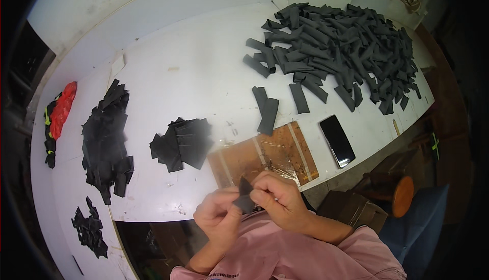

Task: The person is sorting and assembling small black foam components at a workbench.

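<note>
Someone's pink shirt (pixel 305 252) is closest; before it, left hand (pixel 218 216) and right hand (pixel 279 198) meet at the bench's (pixel 198 61) near edge, fingers pinched closed on a small dark piece (pixel 244 204) between them. A great heap of grey tubes (pixel 336 50) covers the far right corner. Black strips (pixel 104 142) pile up along the left side. A brown board (pixel 237 162) lies at the near edge, a black stack (pixel 188 143) left of it. A red bag (pixel 63 109) rests by the left edge, black scraps (pixel 90 229) toward the near left corner, a phone (pixel 337 141) right of the board.
</note>
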The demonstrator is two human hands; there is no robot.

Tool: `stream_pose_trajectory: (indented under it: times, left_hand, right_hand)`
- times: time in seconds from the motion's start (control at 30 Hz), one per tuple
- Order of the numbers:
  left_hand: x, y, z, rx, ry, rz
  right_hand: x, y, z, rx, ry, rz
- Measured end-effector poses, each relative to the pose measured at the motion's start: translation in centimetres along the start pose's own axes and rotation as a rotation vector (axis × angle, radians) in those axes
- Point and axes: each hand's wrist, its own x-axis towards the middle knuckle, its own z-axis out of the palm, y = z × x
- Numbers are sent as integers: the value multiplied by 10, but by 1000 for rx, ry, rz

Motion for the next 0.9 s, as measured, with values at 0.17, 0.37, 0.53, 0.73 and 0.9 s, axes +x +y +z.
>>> stream_pose_trajectory:
  times: [0.17, 0.37, 0.53, 0.73, 0.9]
  left_hand:
    - [32, 39, 11, -772, -330, -467]
    - [59, 37, 32, -1250, -770, -581]
    - [56, -25, 24, -1298, -268, -883]
    - [51, 3, 27, -1037, -503, -652]
    - [39, 9, 36, -99, -283, -287]
  right_hand:
    - [10, -27, -20, 50, -37, -13]
    - [32, -42, -34, 235, -22, 111]
    - [29, 42, -42, 633, -112, 582]
    - [48, 28, -43, 475, -227, 247]
    - [48, 53, -50, 465, -322, 358]
